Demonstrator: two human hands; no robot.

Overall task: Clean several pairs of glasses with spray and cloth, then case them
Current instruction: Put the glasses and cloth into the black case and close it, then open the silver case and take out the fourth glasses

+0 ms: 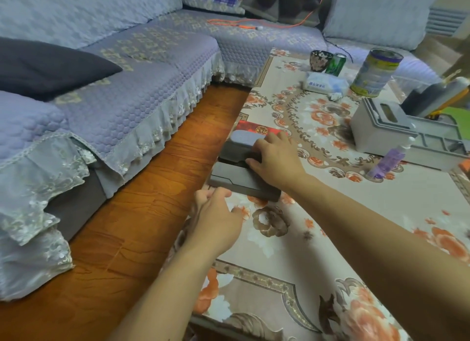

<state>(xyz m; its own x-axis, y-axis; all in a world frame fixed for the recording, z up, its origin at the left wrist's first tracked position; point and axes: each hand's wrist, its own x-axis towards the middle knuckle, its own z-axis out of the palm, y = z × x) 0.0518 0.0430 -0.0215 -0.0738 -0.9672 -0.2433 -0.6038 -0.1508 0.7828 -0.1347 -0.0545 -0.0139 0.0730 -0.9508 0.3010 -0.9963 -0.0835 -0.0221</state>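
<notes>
A row of glasses cases lies along the left edge of the table. Nearest is a long dark grey case (239,179). Behind it sits a black case (235,151), then a light grey case (244,138), and a red box (256,129) at the back. My right hand (276,160) rests on the black case, fingers curled over its right end. My left hand (216,220) hovers at the table edge just in front of the dark grey case, fingers loosely curled and holding nothing. A purple spray bottle (387,160) stands to the right. No glasses or cloth show.
The floral tablecloth (318,239) covers the table. A grey organiser tray (396,134), a tissue pack (323,82), a tin (375,72), a green can (335,64) and a cup (319,59) stand at the back. A purple sofa (114,91) lies left across wooden floor (132,213).
</notes>
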